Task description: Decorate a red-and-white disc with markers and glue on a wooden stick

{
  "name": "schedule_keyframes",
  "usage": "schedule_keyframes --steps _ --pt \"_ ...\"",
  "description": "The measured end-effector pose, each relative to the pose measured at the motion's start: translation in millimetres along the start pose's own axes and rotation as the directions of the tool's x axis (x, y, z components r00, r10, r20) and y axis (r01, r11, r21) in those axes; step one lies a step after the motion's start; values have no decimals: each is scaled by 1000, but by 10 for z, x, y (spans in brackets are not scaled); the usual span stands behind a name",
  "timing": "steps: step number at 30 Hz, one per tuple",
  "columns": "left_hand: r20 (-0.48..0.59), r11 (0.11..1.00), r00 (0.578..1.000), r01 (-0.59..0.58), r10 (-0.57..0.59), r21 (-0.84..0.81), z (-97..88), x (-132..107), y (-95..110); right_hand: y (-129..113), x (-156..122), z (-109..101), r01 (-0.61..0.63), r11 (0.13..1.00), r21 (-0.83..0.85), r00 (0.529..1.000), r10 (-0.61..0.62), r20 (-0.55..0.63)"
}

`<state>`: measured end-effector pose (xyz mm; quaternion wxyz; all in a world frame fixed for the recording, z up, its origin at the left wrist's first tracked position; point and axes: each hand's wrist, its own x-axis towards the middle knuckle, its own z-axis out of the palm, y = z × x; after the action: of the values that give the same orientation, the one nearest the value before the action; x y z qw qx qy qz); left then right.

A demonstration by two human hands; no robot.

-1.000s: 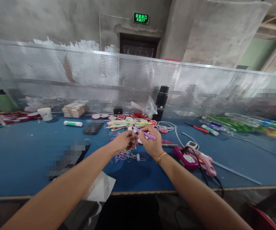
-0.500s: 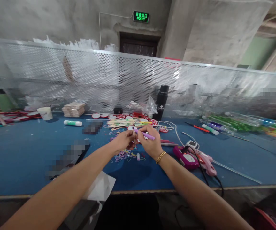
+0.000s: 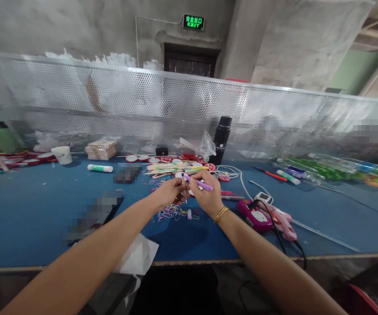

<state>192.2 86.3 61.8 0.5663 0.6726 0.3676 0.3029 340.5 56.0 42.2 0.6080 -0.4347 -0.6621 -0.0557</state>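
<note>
In the middle of the head view, my right hand [image 3: 207, 194] is closed around a purple marker pen [image 3: 204, 184]. Its dark tip lies against or very close to a thin wooden stick [image 3: 183, 183], which my left hand [image 3: 172, 191] pinches upright. Contact between tip and wood is too small to make out. Just below my hands lies a loose heap of coloured rubber bands [image 3: 169, 213], with a small pale lilac cap-like piece [image 3: 189, 214] beside it. Beyond my fingers are a pile of wooden sticks [image 3: 164, 168] and several round red-and-white discs [image 3: 131, 158].
To the right lie a magenta device [image 3: 256, 217] and a pink glue gun [image 3: 284, 224] with cables. A black bottle [image 3: 221, 142] stands by the perforated metal screen [image 3: 126, 100]. A white cup [image 3: 62, 155], a white-green tube [image 3: 99, 168] and white paper [image 3: 141, 253] are leftward.
Hardly anything differs. The purple marker pen has shifted very slightly against the wooden stick; both hands keep their hold in the same place.
</note>
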Motion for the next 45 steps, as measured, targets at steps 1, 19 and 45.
schedule_keyframes --steps 1,19,45 --pt "1 1000 1000 0 0 3 -1 0 0 -3 1 0 6 1000 -1 1000 -6 4" --pt "7 1000 1000 -3 3 17 -4 13 -12 1 5 6 -17 1000 9 1000 17 19" --pt "12 998 1000 19 -19 52 -32 4 -8 162 4 19 -43 994 104 997 35 75"
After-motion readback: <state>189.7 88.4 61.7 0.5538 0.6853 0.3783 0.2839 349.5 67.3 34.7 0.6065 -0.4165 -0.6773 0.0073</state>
